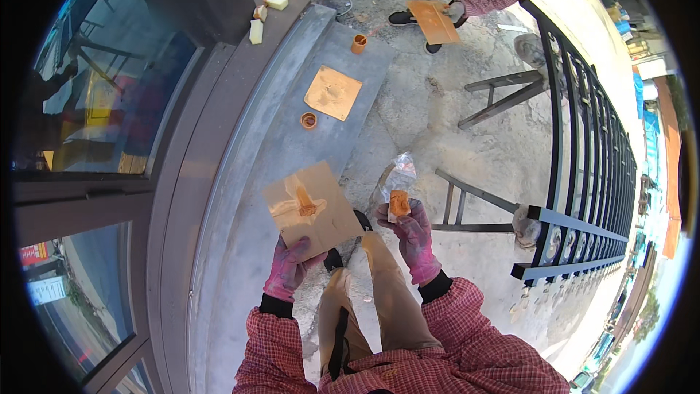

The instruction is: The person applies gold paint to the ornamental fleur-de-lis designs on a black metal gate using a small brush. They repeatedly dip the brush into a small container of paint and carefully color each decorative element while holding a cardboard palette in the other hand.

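My left hand (289, 264), in a pink glove, is closed on the near edge of a square tan board (321, 193). A wet orange-brown smear (307, 206) lies across the middle of the board. My right hand (414, 237), gloved the same way, grips a small sponge block (399, 203); its upper face is stained orange-brown and its side is pale. The sponge is apart from the board, to its right. Just beyond it is a crumpled clear plastic sheet (397, 175); whether my fingers touch it I cannot tell.
On the grey step are another orange board (333, 93) and two small cups (309, 121) (359, 44) of brown stain. Pale sponge pieces (256, 31) lie on the ledge. A black metal railing (583, 146) with splayed legs stands right. Beyond, a co-worker holds an orange board (434, 22).
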Action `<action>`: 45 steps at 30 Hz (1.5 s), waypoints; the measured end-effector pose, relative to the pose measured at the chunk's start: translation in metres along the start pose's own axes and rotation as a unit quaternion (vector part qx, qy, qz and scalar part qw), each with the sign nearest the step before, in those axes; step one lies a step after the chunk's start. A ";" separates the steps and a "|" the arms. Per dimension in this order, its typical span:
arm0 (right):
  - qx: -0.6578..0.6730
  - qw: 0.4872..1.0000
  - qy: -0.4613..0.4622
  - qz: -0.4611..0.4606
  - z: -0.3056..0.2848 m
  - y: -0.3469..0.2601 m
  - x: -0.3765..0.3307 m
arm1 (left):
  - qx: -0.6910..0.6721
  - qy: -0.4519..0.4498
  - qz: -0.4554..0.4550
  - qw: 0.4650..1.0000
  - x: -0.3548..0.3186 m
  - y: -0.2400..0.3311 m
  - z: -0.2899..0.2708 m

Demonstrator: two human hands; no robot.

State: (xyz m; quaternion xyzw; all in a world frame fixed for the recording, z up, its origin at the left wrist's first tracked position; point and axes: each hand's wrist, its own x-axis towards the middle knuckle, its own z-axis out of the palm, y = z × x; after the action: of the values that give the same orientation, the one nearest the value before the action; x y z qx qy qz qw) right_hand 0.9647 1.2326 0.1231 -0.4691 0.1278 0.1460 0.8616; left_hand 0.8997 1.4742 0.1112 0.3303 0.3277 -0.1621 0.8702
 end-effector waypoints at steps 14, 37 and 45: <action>-0.085 0.988 -0.003 -0.129 -0.077 -0.213 -0.301 | 0.281 -0.122 -0.052 0.951 -0.239 -0.082 0.179; -0.535 0.790 0.237 -0.184 -0.238 -0.332 -0.526 | 0.342 -0.334 -0.205 0.854 -0.302 -0.329 0.366; -0.600 0.756 0.206 -0.160 -0.241 -0.347 -0.485 | 0.350 -0.338 -0.200 0.851 -0.287 -0.321 0.388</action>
State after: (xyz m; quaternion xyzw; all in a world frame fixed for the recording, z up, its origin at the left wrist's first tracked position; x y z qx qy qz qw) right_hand 0.6246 0.7857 0.4367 -0.9222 0.1121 -0.0473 0.3670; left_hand 0.7090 0.9952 0.3751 0.4649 -0.0055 -0.5385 0.7028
